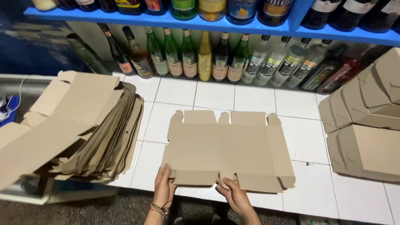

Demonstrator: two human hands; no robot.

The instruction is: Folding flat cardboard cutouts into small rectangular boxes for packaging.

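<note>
A flat, die-cut brown cardboard box blank (227, 152) lies unfolded at the centre of a white tiled desk (300, 137). At the bottom of the frame, the left hand (163, 188) pinches the blank's near left edge, and the right hand (233, 195) closes its grip on the near middle flap. No fold is made yet. A thick stack of flat blanks (89, 133) waits at left; several folded boxes (366, 125) sit at right. Bottles (204, 58) line the top.
</note>
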